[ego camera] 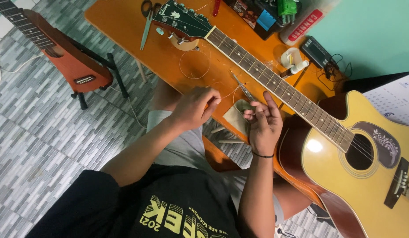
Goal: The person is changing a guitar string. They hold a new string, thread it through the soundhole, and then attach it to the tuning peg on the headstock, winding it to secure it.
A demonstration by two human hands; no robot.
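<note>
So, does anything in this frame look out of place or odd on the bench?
Mildly: a loose guitar string lies coiled on the orange table beside the headstock of the acoustic guitar, and scissors sit at the table's far edge. The left hand and right hand pinch a thin wire between them. Nothing spilled or visibly broken.

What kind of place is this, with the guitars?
Probably a small guitar repair corner, maybe at home. An acoustic guitar lies across an orange table with scissors and loose strings, and a second guitar waits on a stand.
</note>
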